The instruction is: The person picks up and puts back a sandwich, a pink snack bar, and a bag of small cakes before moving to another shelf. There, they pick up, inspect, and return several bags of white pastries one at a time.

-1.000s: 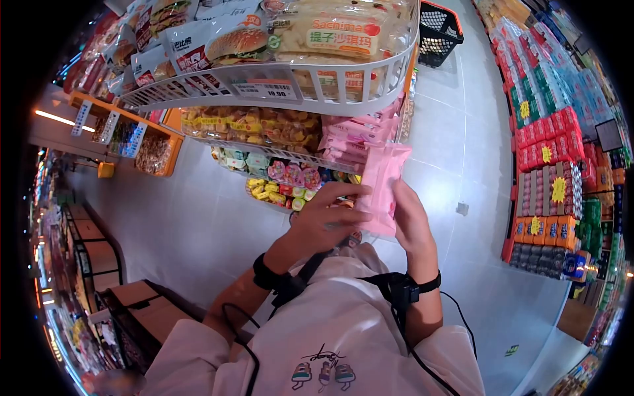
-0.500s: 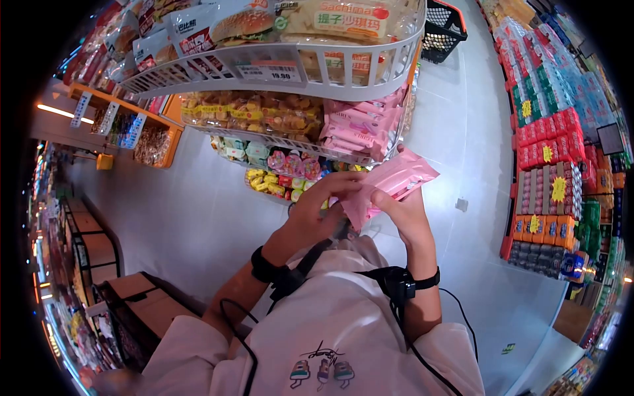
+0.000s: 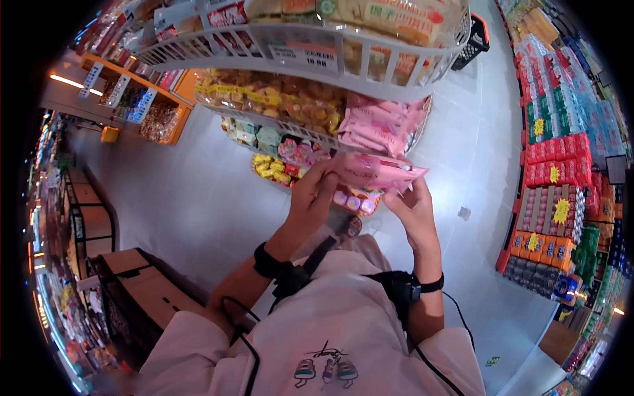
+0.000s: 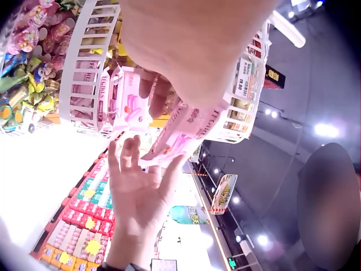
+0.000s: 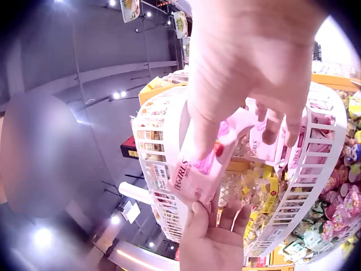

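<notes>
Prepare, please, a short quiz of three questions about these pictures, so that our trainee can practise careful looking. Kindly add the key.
1. True or false: both the left hand and the right hand touch the pink packet.
2. Multiple choice: in the head view, where does the black basket appear? A) lower left; B) upper right; C) lower right.
3. Fill in the blank: in the left wrist view, the number on the price label reads ____.

Key: 1. True. 2. B. 3. 19.90.

Pink packet (image 5: 204,176) in left fingers (image 5: 229,213)
</notes>
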Motion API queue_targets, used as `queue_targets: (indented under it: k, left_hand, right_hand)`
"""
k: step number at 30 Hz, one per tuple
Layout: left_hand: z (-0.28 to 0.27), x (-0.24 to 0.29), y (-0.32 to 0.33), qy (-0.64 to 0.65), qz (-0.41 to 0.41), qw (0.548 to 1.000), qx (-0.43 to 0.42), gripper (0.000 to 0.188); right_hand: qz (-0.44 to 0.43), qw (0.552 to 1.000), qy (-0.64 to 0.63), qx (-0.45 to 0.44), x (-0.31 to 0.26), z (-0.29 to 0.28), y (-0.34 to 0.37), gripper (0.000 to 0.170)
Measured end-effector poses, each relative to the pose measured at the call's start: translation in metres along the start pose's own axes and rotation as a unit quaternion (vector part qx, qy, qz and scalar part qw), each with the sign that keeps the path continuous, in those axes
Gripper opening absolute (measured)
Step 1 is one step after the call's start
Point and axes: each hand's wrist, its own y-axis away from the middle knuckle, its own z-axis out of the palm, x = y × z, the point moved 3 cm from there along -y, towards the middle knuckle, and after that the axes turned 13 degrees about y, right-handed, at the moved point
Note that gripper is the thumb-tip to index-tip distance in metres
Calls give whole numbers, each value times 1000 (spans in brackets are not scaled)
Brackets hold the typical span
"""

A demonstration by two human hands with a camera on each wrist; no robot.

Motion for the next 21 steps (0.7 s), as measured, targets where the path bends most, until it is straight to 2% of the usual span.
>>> queue_targets:
  k: [1, 3, 5, 7, 8, 10, 11, 12, 14, 15, 18, 19, 21]
  left_hand:
    - [-2, -3, -4, -4, -4, 1000, 11, 25]
    - [-6, -12, -6, -7, -18, 999, 35, 21]
    - [-8, -17, -12, -51, -32, 998, 15, 21]
    - [-8, -13, -22, -118, -44, 992, -1, 22]
    - [-5, -11, -30, -133, -12, 991, 5, 23]
    - [1, -7, -47, -164, 46, 985, 16, 26]
    - [0, -6, -56, -113, -15, 993, 13, 31]
    - [-1, -4, -65, -150, 25, 988, 14, 32]
    - [0, -6, -81, -220, 105, 970, 13, 33]
    - [7, 2, -88, -216, 111, 970, 12, 39]
    - [14, 9, -112, -396, 236, 886, -55, 52]
    - [14, 6, -119, -432, 183, 881, -66, 62]
    - [22, 5, -130, -446, 142, 877, -107, 65]
  right_hand:
    - [-47, 997, 40, 56, 7, -4, -5, 49]
    - [-14, 997, 63, 43, 13, -13, -4, 39]
    - [-7, 996, 79, 34, 10, -21, -4, 30]
    - [-29, 991, 117, 61, 6, -35, -7, 30]
    - [-40, 987, 135, 75, 4, -43, -9, 29]
    - [-62, 969, 173, 166, -10, -62, -13, 30]
    - [-60, 960, 167, 218, -17, -71, -16, 31]
    - [-58, 948, 160, 270, -23, -83, -20, 31]
    - [-70, 928, 197, 308, -22, -115, -37, 31]
    - [-76, 917, 215, 328, -18, -128, -48, 32]
    - [-102, 901, 217, 361, -3, -148, -89, 34]
    - [-111, 891, 239, 369, 5, -152, -105, 34]
    - [-127, 870, 279, 386, 14, -150, -131, 34]
